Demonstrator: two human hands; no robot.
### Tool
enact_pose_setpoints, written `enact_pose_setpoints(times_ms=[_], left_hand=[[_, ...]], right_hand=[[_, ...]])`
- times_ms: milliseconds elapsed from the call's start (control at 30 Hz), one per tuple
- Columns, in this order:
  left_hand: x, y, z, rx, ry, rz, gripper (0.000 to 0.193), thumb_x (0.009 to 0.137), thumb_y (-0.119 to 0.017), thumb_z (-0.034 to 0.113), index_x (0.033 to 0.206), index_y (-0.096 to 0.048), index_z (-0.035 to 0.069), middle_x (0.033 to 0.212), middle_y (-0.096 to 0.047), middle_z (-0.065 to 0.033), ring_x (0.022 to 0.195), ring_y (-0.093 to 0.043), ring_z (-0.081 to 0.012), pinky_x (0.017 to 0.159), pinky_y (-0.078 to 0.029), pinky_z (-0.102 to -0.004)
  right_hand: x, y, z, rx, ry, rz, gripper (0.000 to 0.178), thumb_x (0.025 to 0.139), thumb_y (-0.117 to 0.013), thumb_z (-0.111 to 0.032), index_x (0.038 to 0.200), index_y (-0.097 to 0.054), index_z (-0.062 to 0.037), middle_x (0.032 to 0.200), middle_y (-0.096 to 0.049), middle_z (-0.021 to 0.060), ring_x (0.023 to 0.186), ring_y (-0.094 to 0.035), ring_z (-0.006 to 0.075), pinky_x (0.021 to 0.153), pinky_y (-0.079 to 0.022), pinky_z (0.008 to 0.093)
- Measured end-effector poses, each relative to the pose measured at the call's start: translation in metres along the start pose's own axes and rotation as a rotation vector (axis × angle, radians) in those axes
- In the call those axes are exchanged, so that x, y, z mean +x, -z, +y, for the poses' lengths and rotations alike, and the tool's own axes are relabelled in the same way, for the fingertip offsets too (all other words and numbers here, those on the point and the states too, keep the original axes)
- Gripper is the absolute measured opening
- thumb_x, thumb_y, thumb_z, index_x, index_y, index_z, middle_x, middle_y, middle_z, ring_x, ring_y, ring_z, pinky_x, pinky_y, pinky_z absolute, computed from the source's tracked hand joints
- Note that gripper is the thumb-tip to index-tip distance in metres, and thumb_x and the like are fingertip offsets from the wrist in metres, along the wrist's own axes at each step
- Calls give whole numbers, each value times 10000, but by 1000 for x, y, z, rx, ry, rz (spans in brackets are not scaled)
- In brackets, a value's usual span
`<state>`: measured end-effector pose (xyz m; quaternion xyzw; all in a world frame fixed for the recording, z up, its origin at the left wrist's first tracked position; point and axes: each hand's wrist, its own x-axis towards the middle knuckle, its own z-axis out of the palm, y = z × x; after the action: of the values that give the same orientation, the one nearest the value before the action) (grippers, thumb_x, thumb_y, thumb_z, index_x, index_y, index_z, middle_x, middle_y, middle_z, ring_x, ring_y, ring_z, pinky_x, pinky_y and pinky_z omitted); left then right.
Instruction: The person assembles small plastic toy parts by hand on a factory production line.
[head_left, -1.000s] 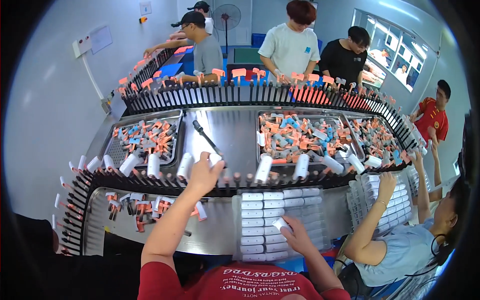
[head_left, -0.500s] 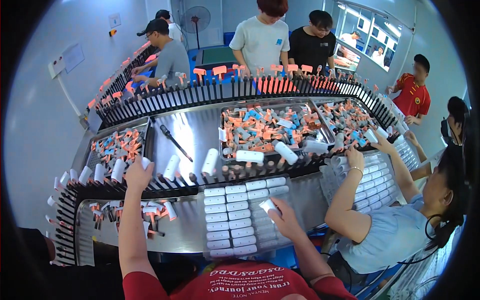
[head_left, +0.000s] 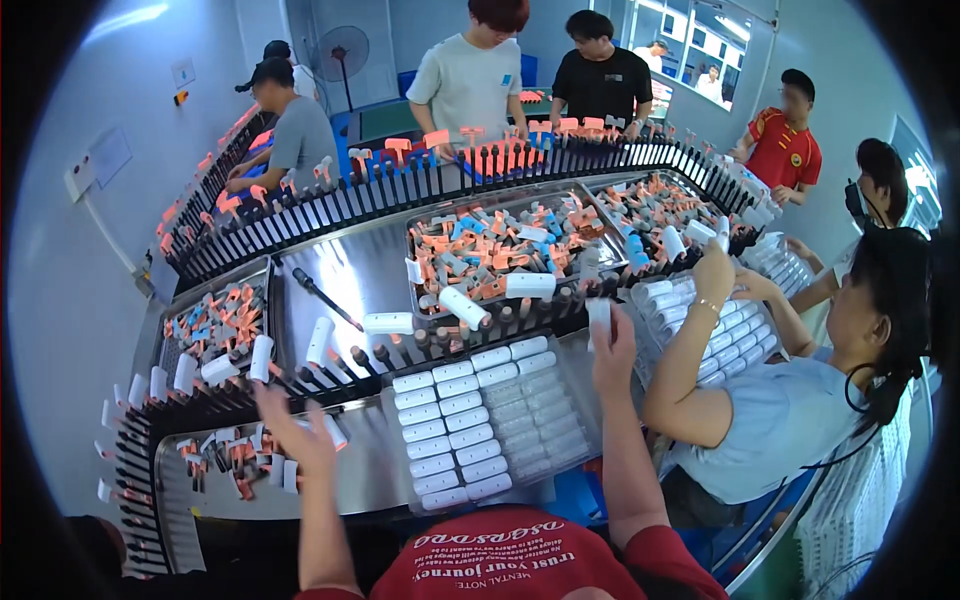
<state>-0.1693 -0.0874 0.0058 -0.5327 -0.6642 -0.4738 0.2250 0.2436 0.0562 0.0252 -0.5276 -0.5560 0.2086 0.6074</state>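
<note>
My right hand (head_left: 613, 345) pinches a cap (head_left: 600, 312), long axis pointing away from me; my left hand (head_left: 298, 435) spreads its fingers. The tray (head_left: 545, 415) holds caps in rows; the bin (head_left: 608, 245), clips (head_left: 490, 245).

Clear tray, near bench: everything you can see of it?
The tray looks like clear moulded plastic, with four columns of slots. White rounded pieces fill the left two; the right two hold some at the far end, nearer slots looking empty. It lies flat on the metal bench; neither left hand nor right hand appears to touch it.
</note>
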Motion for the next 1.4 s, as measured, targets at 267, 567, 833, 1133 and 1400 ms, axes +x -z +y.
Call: enact_pose_setpoints(times_ms=[267, 567, 833, 1133, 1400], left_hand=[[-108, 0, 95, -258, -345, -1031, 526, 739, -654, 424, 1171, -526, 153, 1301, -426, -164, 1254, -335, -382, 991, -254, -580], [-97, 2, 70, -290, -420, -1077, 473, 732, -655, 448, 1105, -588, 166, 1284, -459, -85, 1268, -329, -334, 994, -254, -580], [-101, -13, 93, -371, -439, -1064, 630, 675, -706, 400, 1182, -514, 79, 1234, -460, -146, 1203, -387, -319, 982, -289, -529], [-85, -82, 125, -333, -403, -848, 422, 760, -596, 232, 1080, -524, -33, 1185, -473, -190, 1084, -459, -325, 920, -360, -429], [-68, -176, 139, -87, -516, -884, 313, 741, -518, 97, 1026, -528, -30, 1059, -518, -175, 1009, -512, -306, 835, -451, -357]], right_hand=[[96, -52, -54, -574, 573, -461, 345, 799, -563, -106, 1133, -526, -30, 1084, -568, 185, 1007, -536, 344, 848, -430, 414], [85, -76, -56, -537, 180, -858, 406, 830, -544, -225, 1187, -503, -36, 1085, -591, 195, 997, -565, 353, 831, -456, 408], [-9, -144, -60, -676, 538, -451, 473, 805, -600, -158, 1243, -433, -101, 951, -556, 115, 871, -560, 300, 707, -469, 386], [-31, -133, -32, 10, 29, -727, 387, 873, -535, -165, 1238, -461, -59, 1072, -565, 139, 956, -558, 319, 815, -444, 353], [-34, -71, 74, -949, 416, -713, 461, 703, -560, -50, 1160, -535, -107, 1233, -499, 71, 1109, -474, 300, 878, -439, 422]])
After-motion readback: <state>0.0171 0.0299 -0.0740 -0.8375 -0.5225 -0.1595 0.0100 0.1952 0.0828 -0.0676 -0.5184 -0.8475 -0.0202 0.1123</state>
